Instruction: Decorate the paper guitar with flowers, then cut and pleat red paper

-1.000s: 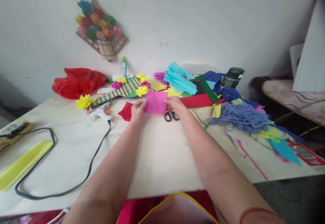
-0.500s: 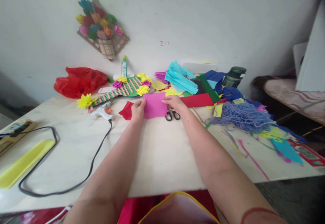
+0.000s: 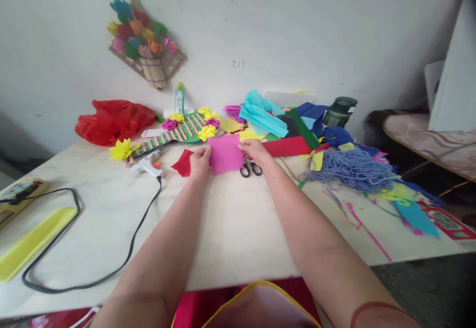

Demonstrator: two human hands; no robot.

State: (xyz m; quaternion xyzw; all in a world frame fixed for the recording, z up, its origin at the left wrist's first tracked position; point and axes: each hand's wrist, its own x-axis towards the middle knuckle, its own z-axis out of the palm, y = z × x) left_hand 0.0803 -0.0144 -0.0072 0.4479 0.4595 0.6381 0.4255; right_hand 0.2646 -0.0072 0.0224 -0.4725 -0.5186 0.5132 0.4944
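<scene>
Both my hands hold a pink square of paper [image 3: 225,153] just above the white table [image 3: 230,229], far out in front of me. My left hand [image 3: 200,162] pinches its left edge and my right hand [image 3: 254,152] pinches its upper right corner. Black-handled scissors [image 3: 250,169] lie right under my right hand. A red paper scrap [image 3: 183,163] sits beside my left hand.
A glue gun [image 3: 147,165] with a black cord [image 3: 111,263] lies to the left, behind it a striped green craft piece with paper flowers [image 3: 184,127] and a red bag [image 3: 113,120]. Coloured paper [image 3: 275,120], purple yarn [image 3: 351,169] and a dark jar [image 3: 339,112] crowd the right. A yellow tray [image 3: 31,248] lies near left.
The pink paper has come a little lower and nearer, tilting flatter toward the table, with both hands still on it.
</scene>
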